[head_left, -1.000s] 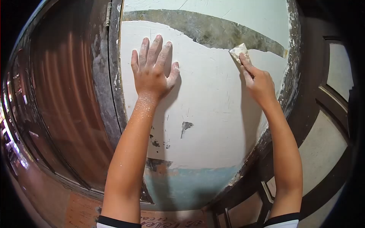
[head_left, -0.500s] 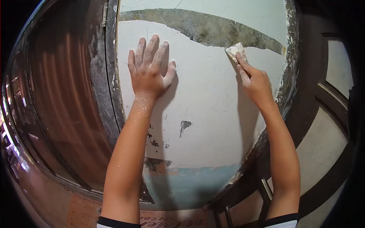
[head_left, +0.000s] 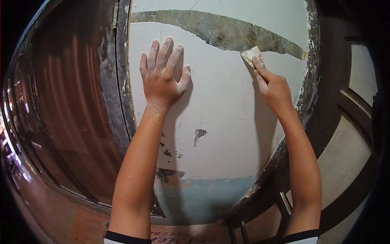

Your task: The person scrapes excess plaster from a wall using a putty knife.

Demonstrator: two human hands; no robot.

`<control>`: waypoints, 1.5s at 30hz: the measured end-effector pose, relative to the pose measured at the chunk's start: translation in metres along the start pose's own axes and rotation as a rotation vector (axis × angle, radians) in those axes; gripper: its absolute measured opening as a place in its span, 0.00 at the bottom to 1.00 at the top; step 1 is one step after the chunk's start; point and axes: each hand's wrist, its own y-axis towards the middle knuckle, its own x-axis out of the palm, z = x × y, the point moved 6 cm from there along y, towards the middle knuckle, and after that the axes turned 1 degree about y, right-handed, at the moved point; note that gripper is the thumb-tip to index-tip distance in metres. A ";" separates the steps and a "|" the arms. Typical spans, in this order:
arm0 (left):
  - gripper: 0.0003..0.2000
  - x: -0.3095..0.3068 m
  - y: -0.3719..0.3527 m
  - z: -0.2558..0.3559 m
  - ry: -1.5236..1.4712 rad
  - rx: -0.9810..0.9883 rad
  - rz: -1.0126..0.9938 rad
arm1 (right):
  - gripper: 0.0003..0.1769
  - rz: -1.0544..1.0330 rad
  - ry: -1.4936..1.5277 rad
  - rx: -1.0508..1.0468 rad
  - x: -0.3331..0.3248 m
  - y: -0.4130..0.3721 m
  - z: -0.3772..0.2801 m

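Observation:
My left hand (head_left: 161,79) lies on the white-coated wall (head_left: 215,97) with its dusty fingers spread. White flecks cling to its wrist. In my right hand (head_left: 271,83) is a putty knife (head_left: 251,56), its blade caked with white filler. That blade rests against the wall at the lower border of a bare grey strip (head_left: 227,32), which curves across the upper part. Most of the knife's handle is hidden by my fingers. Lower down, a small dark bare patch (head_left: 200,133) and a blue painted band (head_left: 211,195) show.
At the left stands a dark wooden frame (head_left: 124,73) with a hinge and a brown curtained panel (head_left: 73,97). A paint-chipped dark frame (head_left: 312,61) edges the wall on the right, with a dark panelled door (head_left: 341,122) beyond. Lettered cardboard (head_left: 89,227) lies below.
The view has shifted slightly, so the wall and my left hand sit a little farther right. My right hand and the putty knife stay at nearly the same spot.

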 end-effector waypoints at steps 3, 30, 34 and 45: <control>0.29 -0.001 0.000 -0.002 -0.015 -0.001 0.009 | 0.24 0.071 0.027 -0.115 0.004 0.004 0.002; 0.29 -0.002 0.000 0.000 -0.006 -0.016 -0.027 | 0.21 0.021 0.165 0.005 0.017 -0.003 -0.006; 0.29 -0.002 0.000 0.000 -0.010 -0.014 -0.013 | 0.22 -0.012 0.132 0.042 0.016 -0.002 -0.014; 0.29 -0.002 0.000 0.001 -0.004 -0.017 -0.005 | 0.22 -0.017 0.212 0.040 0.020 -0.002 -0.013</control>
